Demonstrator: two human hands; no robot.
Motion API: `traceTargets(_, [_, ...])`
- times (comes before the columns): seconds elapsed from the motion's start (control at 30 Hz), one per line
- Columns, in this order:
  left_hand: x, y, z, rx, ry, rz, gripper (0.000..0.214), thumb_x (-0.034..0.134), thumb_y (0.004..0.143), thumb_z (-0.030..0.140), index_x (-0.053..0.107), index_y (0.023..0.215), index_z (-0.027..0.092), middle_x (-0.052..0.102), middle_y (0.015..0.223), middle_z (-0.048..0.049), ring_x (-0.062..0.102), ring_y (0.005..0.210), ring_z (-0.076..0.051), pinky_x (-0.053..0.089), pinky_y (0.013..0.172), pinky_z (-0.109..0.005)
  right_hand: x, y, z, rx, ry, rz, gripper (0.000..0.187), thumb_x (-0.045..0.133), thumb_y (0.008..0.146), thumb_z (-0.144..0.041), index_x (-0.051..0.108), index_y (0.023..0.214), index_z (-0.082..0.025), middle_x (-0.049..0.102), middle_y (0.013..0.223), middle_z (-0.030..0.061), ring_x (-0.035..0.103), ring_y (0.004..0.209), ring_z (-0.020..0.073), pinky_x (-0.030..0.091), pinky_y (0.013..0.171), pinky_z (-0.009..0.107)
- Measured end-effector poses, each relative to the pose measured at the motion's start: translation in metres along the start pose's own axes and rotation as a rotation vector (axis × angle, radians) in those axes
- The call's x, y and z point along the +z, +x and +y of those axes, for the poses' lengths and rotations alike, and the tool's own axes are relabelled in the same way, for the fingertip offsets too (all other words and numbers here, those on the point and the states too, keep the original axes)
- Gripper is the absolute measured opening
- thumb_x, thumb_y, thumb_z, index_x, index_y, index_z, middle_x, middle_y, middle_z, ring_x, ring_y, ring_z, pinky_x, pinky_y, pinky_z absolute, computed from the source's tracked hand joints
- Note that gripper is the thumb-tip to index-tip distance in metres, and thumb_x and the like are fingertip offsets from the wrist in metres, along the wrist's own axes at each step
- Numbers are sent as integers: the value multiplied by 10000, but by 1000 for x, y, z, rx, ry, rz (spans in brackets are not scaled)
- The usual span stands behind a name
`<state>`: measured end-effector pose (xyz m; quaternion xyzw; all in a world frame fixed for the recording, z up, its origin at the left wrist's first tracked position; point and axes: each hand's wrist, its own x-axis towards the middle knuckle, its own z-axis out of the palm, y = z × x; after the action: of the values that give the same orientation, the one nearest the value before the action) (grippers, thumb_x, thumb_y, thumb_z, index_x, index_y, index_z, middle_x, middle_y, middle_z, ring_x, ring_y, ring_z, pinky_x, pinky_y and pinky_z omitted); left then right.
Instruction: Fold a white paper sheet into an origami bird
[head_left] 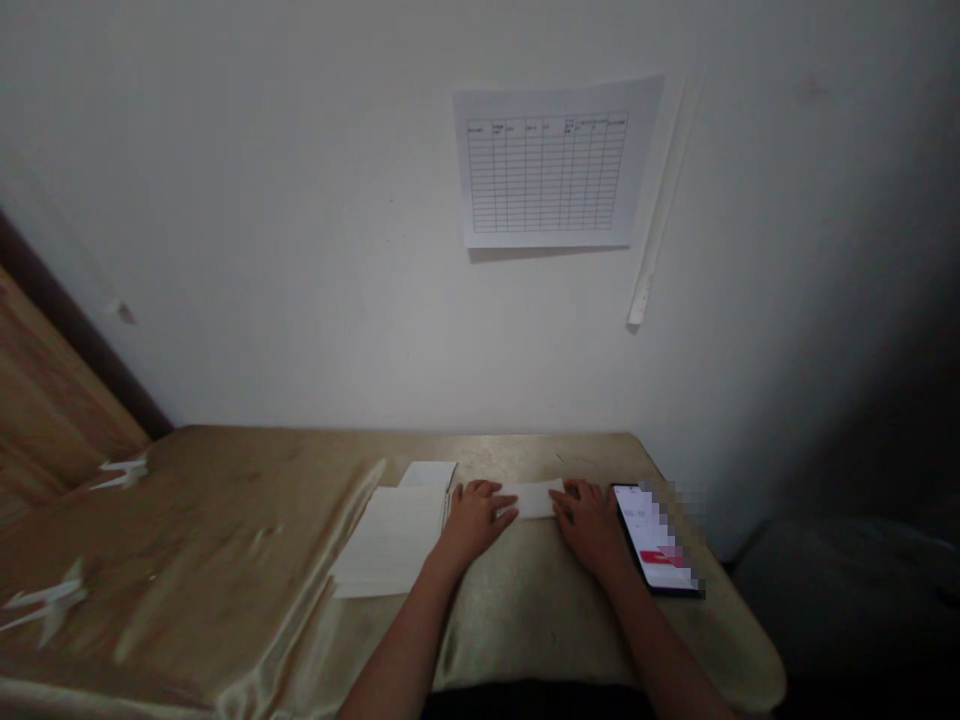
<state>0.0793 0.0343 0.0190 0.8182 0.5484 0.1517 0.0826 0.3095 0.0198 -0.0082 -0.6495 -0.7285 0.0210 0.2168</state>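
A: Where do we have the white paper strip (538, 499)?

B: Flat on the table (525, 620), between our left hand (474, 517) and our right hand (589, 520), with fingertips at either end.

A: Are we pinching it?

B: We can't tell; the light is dim and the undersides of our fingers are hidden. They're slightly bent and seem to rest on the ends.

A: Which step would we call this?

B: Steadying or pressing down a fold, we'd judge.

A: And the next move?

B: We think it calls for one hand keeping its end still while the other presses evenly. The paper stack (394, 540) sits just outside our left hand, the phone (645, 530) just outside our right.
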Motion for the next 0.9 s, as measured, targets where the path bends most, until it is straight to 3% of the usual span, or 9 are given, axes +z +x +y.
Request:
traceTargets(0.3, [9, -1, -3, -8, 45, 4, 309, 567, 934, 480, 656, 1229, 461, 564, 1416, 3, 418, 1331, -315, 264, 1112, -583, -1, 2, 3, -25, 12, 17, 330, 481, 935, -280, 676, 1200, -290, 608, 1322, 90, 502, 1252, 274, 181, 1144, 589])
traceTargets(0.6, [4, -3, 1, -15, 54, -10, 321, 545, 942, 487, 642, 1247, 467, 554, 1425, 1, 411, 1336, -306, 256, 1121, -578, 5, 2, -3, -260, 162, -56, 383, 417, 961, -239, 633, 1274, -277, 564, 1422, 53, 457, 1362, 218, 173, 1200, 542])
traceTargets(0.9, [7, -2, -2, -24, 39, -4, 322, 563, 927, 489, 644, 1238, 473, 570, 1414, 23, 426, 1320, -301, 256, 1118, -577, 11, 3, -2, -266, 232, -73, 387, 423, 958, -250, 634, 1283, -243, 585, 1398, 59, 493, 1339, 198, 264, 1196, 476])
